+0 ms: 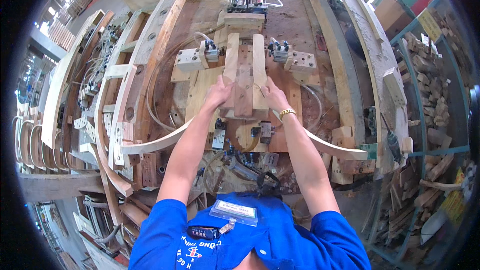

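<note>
My left hand [218, 93] is closed on the near part of a pale wooden piece [231, 56]. My right hand [274, 95] grips a matching pale wooden piece [258, 57]. Both pieces point away from me on either side of a reddish-brown wooden centre block [244, 80] in a jig. A curved pale wood strip [157, 143] sweeps out to the left beyond my left forearm, and another curved strip [337, 151] to the right. My forearms hide whether these join the held pieces. A left air cylinder [192, 57] and a right air cylinder [294, 60] flank them.
A larger air cylinder unit [248, 1] with hoses stands at the far end. Long wooden rails [167, 25] border the bench. An electric-looking screwdriver [393, 145] hangs at the right. Beyond it, a blue-framed mesh bin [425, 85] holds wood offcuts. Curved wooden parts [35, 142] stand at left.
</note>
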The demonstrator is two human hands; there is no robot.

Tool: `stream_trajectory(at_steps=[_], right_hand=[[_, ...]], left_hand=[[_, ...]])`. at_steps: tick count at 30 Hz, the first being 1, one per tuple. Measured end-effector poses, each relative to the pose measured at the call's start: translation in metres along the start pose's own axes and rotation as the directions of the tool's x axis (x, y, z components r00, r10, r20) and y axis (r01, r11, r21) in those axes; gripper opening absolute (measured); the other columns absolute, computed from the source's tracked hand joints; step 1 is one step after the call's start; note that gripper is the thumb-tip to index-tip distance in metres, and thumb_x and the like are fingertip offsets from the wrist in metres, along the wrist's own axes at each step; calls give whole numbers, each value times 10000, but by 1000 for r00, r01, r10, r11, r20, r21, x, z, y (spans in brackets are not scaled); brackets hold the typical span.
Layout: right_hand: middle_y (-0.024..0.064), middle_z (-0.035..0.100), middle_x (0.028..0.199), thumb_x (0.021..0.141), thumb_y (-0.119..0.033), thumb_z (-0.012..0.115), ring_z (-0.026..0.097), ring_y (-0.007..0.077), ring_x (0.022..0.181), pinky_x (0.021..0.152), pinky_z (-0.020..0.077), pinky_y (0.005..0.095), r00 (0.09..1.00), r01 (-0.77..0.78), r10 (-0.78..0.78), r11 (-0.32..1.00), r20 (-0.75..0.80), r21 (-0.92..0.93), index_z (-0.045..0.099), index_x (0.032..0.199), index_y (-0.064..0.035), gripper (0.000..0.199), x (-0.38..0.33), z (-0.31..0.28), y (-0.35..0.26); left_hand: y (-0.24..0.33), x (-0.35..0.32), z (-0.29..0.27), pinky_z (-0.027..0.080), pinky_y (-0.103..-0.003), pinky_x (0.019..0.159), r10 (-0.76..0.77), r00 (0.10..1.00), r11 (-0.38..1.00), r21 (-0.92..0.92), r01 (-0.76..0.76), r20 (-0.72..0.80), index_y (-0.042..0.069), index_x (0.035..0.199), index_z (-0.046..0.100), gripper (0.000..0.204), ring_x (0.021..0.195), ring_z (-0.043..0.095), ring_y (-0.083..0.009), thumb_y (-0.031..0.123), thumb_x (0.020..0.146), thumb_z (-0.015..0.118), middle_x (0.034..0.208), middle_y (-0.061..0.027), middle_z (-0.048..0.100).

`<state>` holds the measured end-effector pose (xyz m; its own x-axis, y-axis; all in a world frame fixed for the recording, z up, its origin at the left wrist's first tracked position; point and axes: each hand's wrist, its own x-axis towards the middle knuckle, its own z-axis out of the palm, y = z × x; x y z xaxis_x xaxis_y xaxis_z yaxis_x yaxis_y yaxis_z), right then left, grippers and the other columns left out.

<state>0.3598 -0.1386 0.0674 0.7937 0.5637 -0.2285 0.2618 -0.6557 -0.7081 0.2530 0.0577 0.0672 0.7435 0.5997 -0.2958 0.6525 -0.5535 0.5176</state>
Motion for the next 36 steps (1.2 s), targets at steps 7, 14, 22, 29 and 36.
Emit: stream_trajectory(at_steps=[7, 14, 22, 29, 36], right_hand=[[318, 632, 1092, 972, -338, 441, 611, 467, 1019, 886, 470, 528, 997, 20, -29, 994, -76, -110, 307, 1471, -62, 586, -9, -1, -11], [310, 649, 1000, 997, -320, 416, 620, 475, 971, 840, 472, 566, 997, 32, -43, 983, -58, -179, 308, 1434, -58, 521, -6, 0, -12], [307, 633, 1098, 978, -363, 404, 598, 470, 1052, 927, 449, 542, 998, -66, 64, 983, -16, -170, 267, 1479, -54, 604, -12, -3, -22], [258, 535, 1315, 948, -298, 456, 560, 414, 1162, 945, 460, 502, 999, -41, 28, 922, -40, -385, 283, 1467, 32, 639, -45, -4, -18], [196, 506, 1350, 871, -101, 527, 521, 326, 1231, 976, 448, 472, 944, 204, -301, 855, -135, -477, 417, 1378, 44, 538, -90, 1, 16]], left_hand=[[-6, 6, 4, 430, -534, 978, -11, 997, 1000, -15, 12, 74, 44, 1509, 221, 828, 1139, 566, -474, 605, 932, 413, 1215, -338, 579], [-16, 18, 16, 400, -507, 1023, 31, 999, 990, -135, -36, -41, 26, 1495, 224, 855, 1170, 548, -478, 597, 908, 469, 1249, -350, 553], [-4, 8, 6, 394, -521, 1028, -51, 998, 997, -63, 53, 34, 37, 1487, 248, 806, 1161, 548, -490, 565, 920, 470, 1230, -336, 572], [24, -22, 4, 307, -609, 1066, 390, 886, 903, 291, -315, -250, 79, 1492, 275, 771, 1339, 341, -511, 514, 911, 535, 1458, -348, 300], [88, -14, 33, 139, -666, 1104, 73, 951, 997, 36, -65, -301, 111, 1516, 203, 968, 1383, 182, -565, 568, 808, 679, 1432, -402, 290]])
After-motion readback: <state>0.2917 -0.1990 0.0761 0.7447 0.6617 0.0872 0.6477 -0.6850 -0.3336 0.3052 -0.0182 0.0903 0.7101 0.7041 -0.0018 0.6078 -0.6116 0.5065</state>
